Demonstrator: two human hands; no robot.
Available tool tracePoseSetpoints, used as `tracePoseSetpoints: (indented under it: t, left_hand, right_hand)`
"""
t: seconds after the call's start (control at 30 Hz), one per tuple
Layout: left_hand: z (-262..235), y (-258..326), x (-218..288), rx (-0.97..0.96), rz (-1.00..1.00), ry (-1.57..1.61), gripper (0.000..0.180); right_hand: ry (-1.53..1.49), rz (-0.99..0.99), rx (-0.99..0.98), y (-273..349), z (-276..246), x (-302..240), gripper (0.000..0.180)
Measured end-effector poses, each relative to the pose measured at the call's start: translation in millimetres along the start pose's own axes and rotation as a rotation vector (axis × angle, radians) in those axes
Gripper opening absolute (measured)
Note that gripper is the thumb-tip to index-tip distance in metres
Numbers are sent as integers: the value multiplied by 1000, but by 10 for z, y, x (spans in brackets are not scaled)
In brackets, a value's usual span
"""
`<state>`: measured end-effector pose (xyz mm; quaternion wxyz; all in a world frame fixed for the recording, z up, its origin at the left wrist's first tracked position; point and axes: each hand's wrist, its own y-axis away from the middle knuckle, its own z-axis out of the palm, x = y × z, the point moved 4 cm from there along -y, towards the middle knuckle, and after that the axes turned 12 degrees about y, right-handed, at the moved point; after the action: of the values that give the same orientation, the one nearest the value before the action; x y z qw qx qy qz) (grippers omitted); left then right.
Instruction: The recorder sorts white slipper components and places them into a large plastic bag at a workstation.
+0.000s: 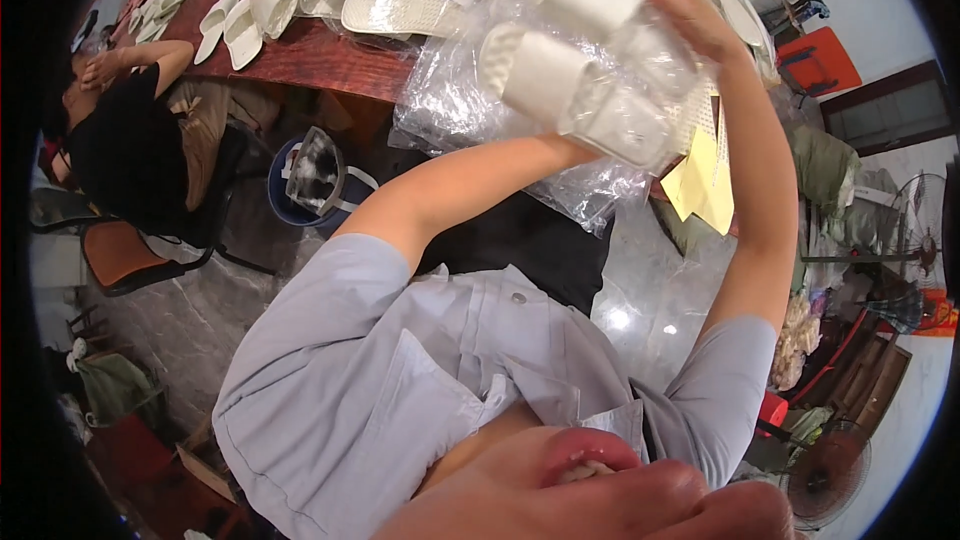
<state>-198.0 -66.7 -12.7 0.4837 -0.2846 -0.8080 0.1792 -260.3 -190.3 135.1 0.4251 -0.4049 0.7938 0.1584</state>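
Note:
A pair of off-white slippers (540, 70) in a clear plastic bag (440, 90) is raised above the near edge of the table, blurred by motion. My right hand (692, 12) grips the far right side of the bagged slippers, its bent fingers smeared. Only the wrist of my left hand (574, 148) shows; it reaches under the near slipper, and its fingers are hidden behind it. Yellow paper sheets (703, 180) hang below the slippers on the right, close to my right forearm.
More off-white slippers (400, 10), some bagged, cover the dark red table (330, 68). A person in black (120, 145) sits on the left. A blue bucket (285, 190) stands on the floor below the table. Fans (825, 475) and piled goods line the right.

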Motion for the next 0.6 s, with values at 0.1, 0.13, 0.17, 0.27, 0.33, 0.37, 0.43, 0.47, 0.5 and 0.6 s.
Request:
tracePoseSetpoints:
  t: [0.1,0.13,0.17,0.27,0.33,0.37,0.43,0.47,0.5,0.6]
  left_hand:
    - [-97,13,338,-277,-305,200,63]
    - [-49,-18,244,-394,-309,83,69]
    - [6,15,194,-399,-310,80,69]
    - [-15,54,-48,-407,-477,-54,66]
    - [101,54,-159,-530,-342,-143,68]
    - [171,84,-215,-653,-202,-235,72]
    - [173,40,-144,-747,-242,-145,82]
    - [236,6,-129,-740,-270,-9,84]
    - [266,-57,-125,-722,-296,120,85]
    - [494,-57,-231,-775,-255,262,92]
  right_hand:
    - [404,-7,-72,-183,329,367,44]
    - [746,-15,-39,-246,332,477,46]
    - [1088,-20,-2,-269,302,578,48]
    - [667,-175,144,-231,424,351,49]
    - [686,-111,17,-103,466,169,47]
    - [705,-47,-106,-67,516,114,45]
    - [654,-6,-180,58,534,104,45]
    - [682,72,-235,111,532,141,46]
    - [714,141,-290,133,530,136,47]
    - [713,8,-352,151,454,162,35]
